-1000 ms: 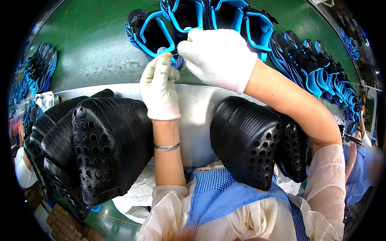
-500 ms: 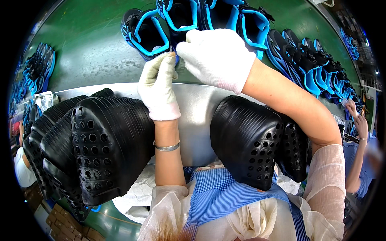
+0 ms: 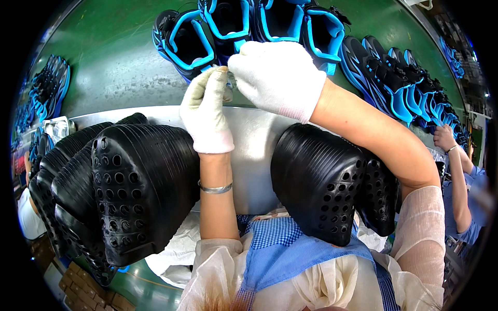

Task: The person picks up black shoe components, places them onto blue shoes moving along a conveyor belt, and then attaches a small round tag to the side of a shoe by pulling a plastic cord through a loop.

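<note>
In white gloves, my two hands meet close together just in front of the shoes. My left hand points upward with its thumb and fingers pinched together. My right hand is curled closed beside those fingertips, knuckles up. Whatever lies between the fingers is too small or too hidden to make out. Just beyond the hands stand black and blue sneakers, their openings facing me. My right hand overlaps the near edge of some of them.
Stacked black plastic shells with round holes flank my arms, one group at left, another at right. A metal ledge runs before the green work surface. More sneakers line the right. A co-worker's hand reaches in there.
The sneakers have shifted slightly left. My right hand has lowered a little, while my left has edged right. The co-worker's hands at the right have moved up and left toward the shoes.
</note>
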Demonstrator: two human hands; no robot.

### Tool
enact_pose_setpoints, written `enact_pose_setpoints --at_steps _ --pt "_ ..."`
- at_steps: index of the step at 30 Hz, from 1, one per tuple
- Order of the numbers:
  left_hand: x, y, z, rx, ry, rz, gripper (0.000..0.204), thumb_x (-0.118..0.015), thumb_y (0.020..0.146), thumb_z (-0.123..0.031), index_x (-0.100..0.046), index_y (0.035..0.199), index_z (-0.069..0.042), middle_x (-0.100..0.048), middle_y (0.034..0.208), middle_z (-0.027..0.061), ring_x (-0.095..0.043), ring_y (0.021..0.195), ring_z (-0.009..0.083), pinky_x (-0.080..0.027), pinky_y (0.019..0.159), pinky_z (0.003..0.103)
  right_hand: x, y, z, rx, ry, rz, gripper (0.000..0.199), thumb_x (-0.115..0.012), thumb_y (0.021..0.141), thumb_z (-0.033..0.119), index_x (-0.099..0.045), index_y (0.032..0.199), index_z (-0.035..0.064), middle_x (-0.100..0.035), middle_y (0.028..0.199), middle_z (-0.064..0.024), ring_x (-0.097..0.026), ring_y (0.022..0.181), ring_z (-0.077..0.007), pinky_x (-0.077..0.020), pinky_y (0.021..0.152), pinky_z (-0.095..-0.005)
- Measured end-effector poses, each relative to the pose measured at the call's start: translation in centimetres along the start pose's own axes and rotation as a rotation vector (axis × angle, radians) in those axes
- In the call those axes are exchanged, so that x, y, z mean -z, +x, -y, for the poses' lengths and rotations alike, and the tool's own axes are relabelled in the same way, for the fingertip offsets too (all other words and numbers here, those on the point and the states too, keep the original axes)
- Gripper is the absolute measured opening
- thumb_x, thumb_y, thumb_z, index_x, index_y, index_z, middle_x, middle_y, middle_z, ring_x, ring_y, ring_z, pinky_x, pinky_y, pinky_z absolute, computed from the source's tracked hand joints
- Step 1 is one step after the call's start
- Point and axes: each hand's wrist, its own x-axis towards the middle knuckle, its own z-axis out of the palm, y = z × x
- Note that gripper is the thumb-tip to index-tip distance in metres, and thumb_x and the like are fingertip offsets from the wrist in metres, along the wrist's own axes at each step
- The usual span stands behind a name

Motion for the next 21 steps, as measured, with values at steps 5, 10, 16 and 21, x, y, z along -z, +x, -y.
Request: enact_pose_setpoints --at_steps 5,10,16,21 --pt "-0.2 -0.2 1.0 0.004 -0.117 0.001 0.015 -0.066 0.088 -0.009 -0.067 0.1 0.0 -0.066 0.084 0.0039 -0.053 0.066 0.0065 -0.043 0.059 0.02 -0.9 -0.2 0.0 -0.034 0.041 -0.018 0.017 -0.055 0.082 0.02 -0.066 0.083 0.0074 -0.063 0.078 -0.0114 -0.065 0.072 -0.0247 -0.0525 0.063 -0.035" --pt "0.4 0.8 -0.2 0.07 -0.211 -0.021 0.016 -0.065 0.088 -0.01 -0.067 0.099 0.001 -0.065 0.081 0.0031 -0.054 0.066 0.0069 -0.044 0.061 0.02 -1.5 1.2 1.2 -0.052 0.078 -0.036 0.019 -0.054 0.082 0.021 -0.066 0.083 0.0067 -0.064 0.077 -0.0119 -0.065 0.073 -0.0255 -0.0528 0.063 -0.0352" --pt "0.4 0.4 0.4 0.047 -0.164 0.023 0.016 -0.063 0.09 -0.011 -0.066 0.101 0.0 -0.065 0.082 0.0026 -0.055 0.069 0.0081 -0.045 0.064 0.022 -1.1 1.7 1.2 -0.099 0.101 -0.052 0.022 -0.053 0.082 0.021 -0.068 0.079 0.0056 -0.065 0.073 -0.0136 -0.066 0.068 -0.0265 -0.0537 0.061 -0.0365" --pt "0.0 0.4 1.0 0.067 -0.383 -0.029 0.016 -0.064 0.09 -0.011 -0.066 0.102 -0.001 -0.065 0.086 0.0037 -0.055 0.07 0.009 -0.045 0.064 0.023 -1.0 2.1 1.2 -0.092 0.051 -0.033 0.022 -0.052 0.083 0.021 -0.068 0.078 0.0059 -0.065 0.071 -0.0136 -0.066 0.066 -0.0263 -0.0538 0.06 -0.0362"
